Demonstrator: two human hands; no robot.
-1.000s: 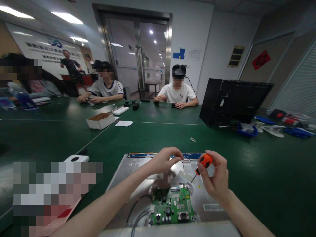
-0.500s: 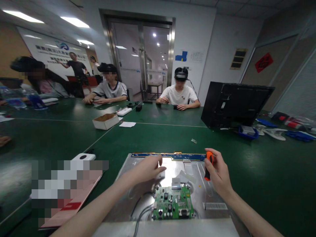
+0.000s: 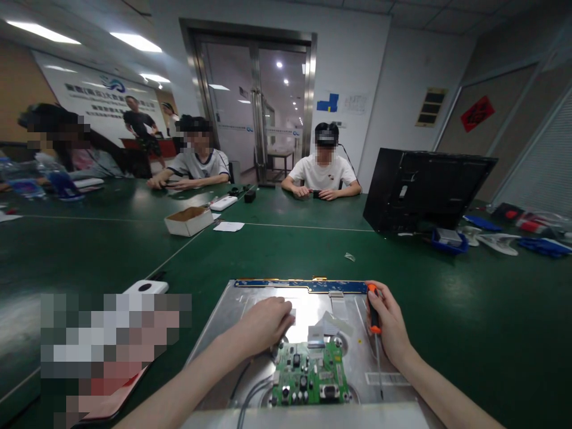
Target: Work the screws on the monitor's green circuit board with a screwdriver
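An orange and black screwdriver [image 3: 375,316] is held by its handle in my right hand [image 3: 392,325], over the right side of a metal panel [image 3: 214,339]. Its shaft points down toward me, past a barcode label. My left hand [image 3: 268,322] is closed with its fingers curled together, just above the upper left corner of a green circuit board [image 3: 310,375]. Whatever those fingers hold, if anything, is hidden. A narrow blue circuit strip [image 3: 308,286] runs along the panel's far edge. Dark cables [image 3: 252,393] leave the green board on its left.
A black monitor [image 3: 424,190] stands at the right, with a blue tray [image 3: 449,239] beside it. An open white box [image 3: 189,221] and some paper [image 3: 229,226] lie farther left. A white device [image 3: 149,287] is near my left arm. Several people sit across the green table [image 3: 286,244].
My left hand has moved left and down toward the green board's corner, its fingers curling in. In my right hand the screwdriver has swung until its shaft points toward me.
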